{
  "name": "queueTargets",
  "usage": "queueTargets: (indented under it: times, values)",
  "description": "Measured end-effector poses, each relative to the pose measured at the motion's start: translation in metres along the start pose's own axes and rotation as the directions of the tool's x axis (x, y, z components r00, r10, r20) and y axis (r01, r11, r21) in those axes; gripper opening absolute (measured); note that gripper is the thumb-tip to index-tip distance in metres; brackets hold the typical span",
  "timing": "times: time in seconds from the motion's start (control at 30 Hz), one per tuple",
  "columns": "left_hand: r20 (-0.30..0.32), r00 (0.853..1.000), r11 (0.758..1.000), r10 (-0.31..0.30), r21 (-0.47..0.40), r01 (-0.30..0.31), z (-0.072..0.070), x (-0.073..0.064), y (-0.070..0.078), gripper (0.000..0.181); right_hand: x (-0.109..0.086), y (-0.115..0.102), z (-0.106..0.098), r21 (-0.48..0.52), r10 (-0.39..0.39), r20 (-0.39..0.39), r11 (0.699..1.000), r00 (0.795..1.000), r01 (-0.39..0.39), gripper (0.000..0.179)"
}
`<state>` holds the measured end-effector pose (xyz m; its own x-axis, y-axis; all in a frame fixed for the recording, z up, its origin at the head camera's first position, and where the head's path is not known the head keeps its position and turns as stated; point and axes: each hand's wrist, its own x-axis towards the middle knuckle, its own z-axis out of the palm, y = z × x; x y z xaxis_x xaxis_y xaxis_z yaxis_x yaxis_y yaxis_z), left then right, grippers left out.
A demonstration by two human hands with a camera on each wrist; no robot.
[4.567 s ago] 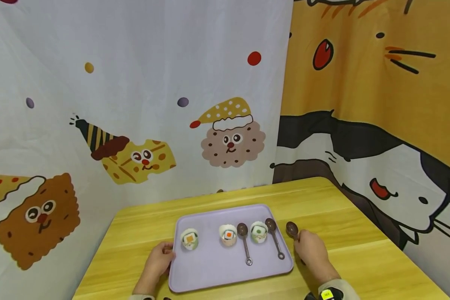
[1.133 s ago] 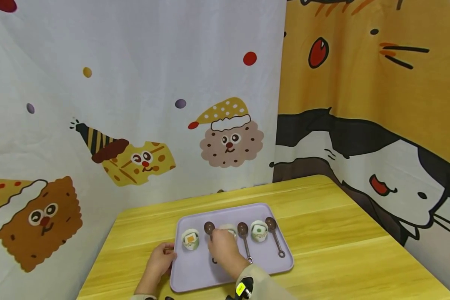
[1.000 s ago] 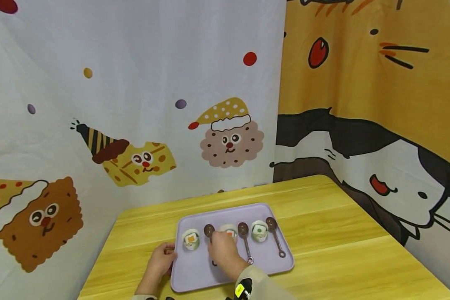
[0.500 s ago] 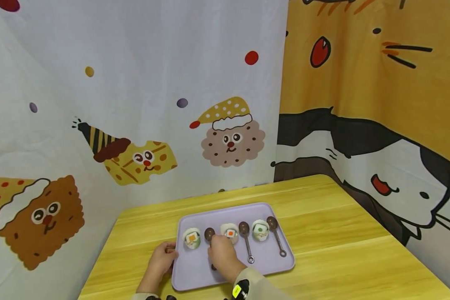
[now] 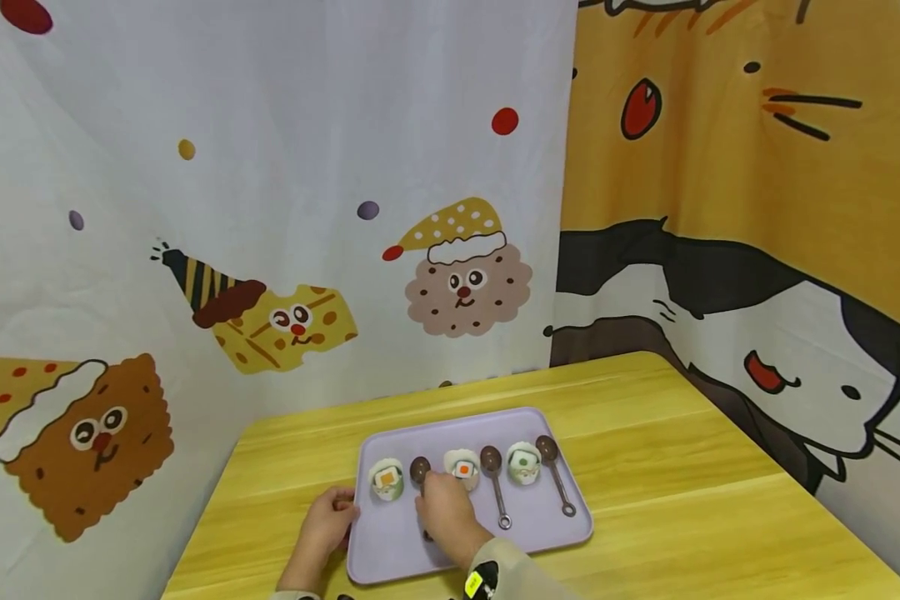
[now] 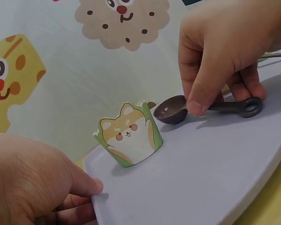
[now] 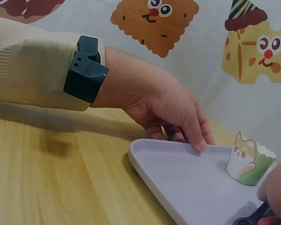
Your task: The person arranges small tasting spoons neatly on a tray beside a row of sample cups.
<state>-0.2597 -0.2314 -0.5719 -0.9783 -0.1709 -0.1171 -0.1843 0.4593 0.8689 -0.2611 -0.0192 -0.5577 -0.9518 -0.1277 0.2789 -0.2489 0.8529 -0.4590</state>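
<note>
My right hand (image 5: 450, 515) pinches the handle of a brown measuring spoon (image 5: 420, 470) between thumb and fingers. This spoon lies low over the lilac tray (image 5: 390, 550), its bowl pointing away from me, between the left paper cup (image 5: 386, 482) and the middle paper cup (image 5: 462, 470). In the left wrist view the spoon's bowl (image 6: 171, 111) sits just beside the dog-print cup (image 6: 131, 136). With thumb on the rim and fingers curled outside it, my left hand (image 5: 327, 518) grips the tray's left edge. Part of the held handle is hidden by my fingers.
A second brown spoon (image 5: 492, 460) lies right of the middle cup. Further right are the right paper cup (image 5: 524, 463) and a third spoon (image 5: 548, 450). The cups hold small coloured pieces. A wooden table (image 5: 667, 483) surrounds the tray; a printed curtain (image 5: 435, 125) hangs behind.
My right hand has carried the spoon from the table right of the tray to between the left and middle cups. Lately it shifted slightly nearer me. My left hand stays on the tray's edge.
</note>
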Motion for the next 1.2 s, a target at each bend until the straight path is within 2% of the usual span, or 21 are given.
queueTargets:
  times: [0.27,0.47,0.7,0.83,0.93,1.1,1.2]
  values:
    - [0.004,1.0,1.0,0.006,-0.021,-0.006,0.0,0.003,0.006,0.031,0.0,0.0,-0.008,0.007,-0.007,-0.037,1.0,0.999,0.007,0.023]
    - [-0.009,1.0,1.0,-0.004,0.008,0.004,-0.006,0.005,0.0,0.03,-0.005,0.0,-0.027,0.061,-0.045,-0.07,0.997,0.997,0.049,0.018]
    - [0.006,1.0,1.0,-0.017,-0.006,0.017,0.002,0.003,-0.004,0.032,-0.013,0.016,-0.068,0.158,-0.136,-0.061,0.977,0.989,0.144,0.028]
    - [0.001,1.0,1.0,0.005,0.024,-0.005,0.008,0.003,-0.002,0.03,-0.012,0.025,-0.089,0.137,-0.183,-0.106,0.971,0.977,0.197,0.024]
    - [-0.001,1.0,0.998,0.032,0.045,-0.031,0.008,0.002,-0.002,0.028,-0.007,0.03,-0.104,0.11,-0.211,-0.102,0.969,0.972,0.222,0.024]
    - [-0.02,0.999,0.996,0.039,0.079,-0.038,0.005,0.0,-0.006,0.024,0.008,0.044,-0.131,0.091,-0.202,-0.046,0.974,0.978,0.205,0.024]
    - [-0.028,0.998,0.993,0.056,0.11,-0.052,0.001,-0.002,-0.008,0.024,0.018,0.058,-0.148,0.06,-0.15,-0.027,0.987,0.988,0.152,0.024]
